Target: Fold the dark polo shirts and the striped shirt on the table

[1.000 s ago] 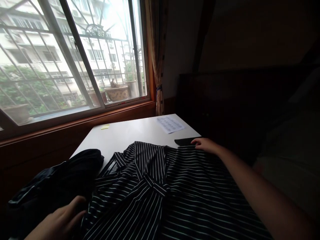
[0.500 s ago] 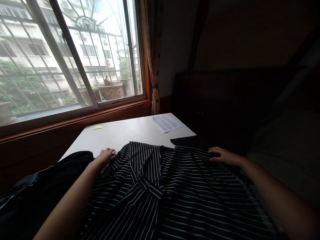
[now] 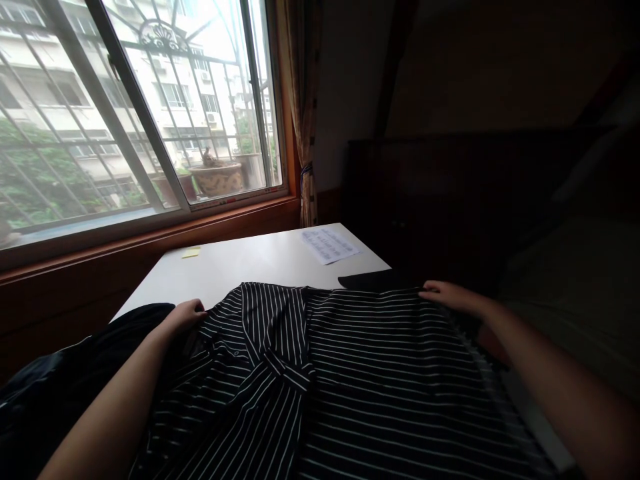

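A black shirt with thin white stripes [image 3: 350, 373] lies spread on the white table [image 3: 250, 263], its collar towards the window. My left hand [image 3: 185, 315] grips the shirt's left shoulder edge, fingers curled on the cloth. At the right shoulder edge, near the table's right side, my right hand [image 3: 445, 295] pinches the cloth the same way. Both forearms stretch out over the shirt's sides.
A dark garment [image 3: 65, 380] lies heaped at the left beside the shirt. A printed sheet [image 3: 330, 245] and a yellow sticky note [image 3: 191, 252] rest at the far side of the table. A barred window [image 3: 130, 113] and a curtain [image 3: 303, 107] stand behind; dark furniture stands at the right.
My left hand has come up from the near left to the shirt's left shoulder. My right hand shifted right along the top edge. The shirt now lies flatter and wider.
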Available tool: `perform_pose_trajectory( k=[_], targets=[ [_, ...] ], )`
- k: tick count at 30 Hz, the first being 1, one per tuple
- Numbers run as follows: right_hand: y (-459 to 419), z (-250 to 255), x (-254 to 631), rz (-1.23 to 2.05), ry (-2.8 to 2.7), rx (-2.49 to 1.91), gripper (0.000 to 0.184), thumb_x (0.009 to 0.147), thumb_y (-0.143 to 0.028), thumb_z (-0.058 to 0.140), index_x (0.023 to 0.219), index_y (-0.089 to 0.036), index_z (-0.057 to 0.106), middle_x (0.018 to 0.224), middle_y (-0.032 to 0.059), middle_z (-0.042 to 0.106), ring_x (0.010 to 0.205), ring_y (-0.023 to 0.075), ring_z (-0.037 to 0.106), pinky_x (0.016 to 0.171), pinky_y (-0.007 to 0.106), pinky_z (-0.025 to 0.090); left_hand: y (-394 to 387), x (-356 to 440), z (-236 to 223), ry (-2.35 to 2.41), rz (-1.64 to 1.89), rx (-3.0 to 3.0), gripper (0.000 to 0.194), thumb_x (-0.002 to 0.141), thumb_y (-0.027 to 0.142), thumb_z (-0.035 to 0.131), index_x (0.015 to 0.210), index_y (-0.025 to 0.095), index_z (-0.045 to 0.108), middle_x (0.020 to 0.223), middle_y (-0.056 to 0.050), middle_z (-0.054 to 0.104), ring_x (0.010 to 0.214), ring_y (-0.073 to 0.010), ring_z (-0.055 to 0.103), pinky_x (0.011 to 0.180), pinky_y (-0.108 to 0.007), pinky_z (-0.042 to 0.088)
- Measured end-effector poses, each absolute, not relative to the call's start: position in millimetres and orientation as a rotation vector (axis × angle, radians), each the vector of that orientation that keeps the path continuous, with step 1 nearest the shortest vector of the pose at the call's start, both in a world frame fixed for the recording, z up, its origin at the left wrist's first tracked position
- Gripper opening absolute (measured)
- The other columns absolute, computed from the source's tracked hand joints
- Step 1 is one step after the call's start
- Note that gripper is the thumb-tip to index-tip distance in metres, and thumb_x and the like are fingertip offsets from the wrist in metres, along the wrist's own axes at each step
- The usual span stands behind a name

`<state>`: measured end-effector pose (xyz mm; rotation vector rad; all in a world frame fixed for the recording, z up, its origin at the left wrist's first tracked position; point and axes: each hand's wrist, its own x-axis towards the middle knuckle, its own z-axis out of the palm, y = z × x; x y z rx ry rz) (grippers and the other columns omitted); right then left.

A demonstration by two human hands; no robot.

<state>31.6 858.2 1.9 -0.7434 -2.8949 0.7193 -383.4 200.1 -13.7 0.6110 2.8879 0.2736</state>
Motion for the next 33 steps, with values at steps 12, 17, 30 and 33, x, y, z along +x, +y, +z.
perform_pose_trajectory(
  k=[12,17,30,33],
  targets=[
    [856.8,35.7,-58.7,0.570,-2.551,-1.076,0.022,0.088,-0.041,0.055,0.094,-0.022,0.062,0.088,0.0082,0.069,0.083,0.0245,0.065,0.071,0.032,0.047,197.2,-386.6,-11.8,3.084,0.341,0.451,0.024,0.083,0.039,0.055,0.091,0.018,0.063,0.105,-0.015,0.070,0.099,-0.0299,0.065,0.078,-0.034,0.050],
    [847.9,47.3,-89.5,0.420,-2.434,-1.087,0.035,0.095,-0.044,0.046,0.115,-0.020,0.061,0.103,0.0146,0.070,0.089,0.0282,0.065,0.075,0.036,0.047,196.2,-387.6,-10.2,3.194,0.430,0.415,0.030,0.090,0.040,0.047,0.101,0.017,0.062,0.113,-0.014,0.067,0.106,-0.0283,0.063,0.086,-0.035,0.049],
    [800.8,-23.1,-43.5,0.097,-2.672,-0.718,0.043,0.090,-0.035,0.053,0.130,-0.022,0.060,0.132,0.0144,0.057,0.120,0.0325,0.054,0.104,0.046,0.042,210.8,-316.3,-2.3,3.116,0.408,1.280,0.031,0.093,0.035,0.053,0.119,0.022,0.065,0.137,-0.011,0.055,0.138,-0.0325,0.041,0.116,-0.049,0.035],
    [767.5,-40.1,-9.5,0.148,-2.683,-0.383,0.039,0.094,-0.039,0.049,0.130,-0.028,0.060,0.138,0.0089,0.055,0.129,0.0297,0.050,0.112,0.046,0.038,199.4,-268.7,-4.3,2.848,0.419,1.629,0.031,0.096,0.035,0.053,0.123,0.027,0.067,0.140,-0.007,0.057,0.140,-0.0297,0.042,0.117,-0.048,0.038]
  ],
)
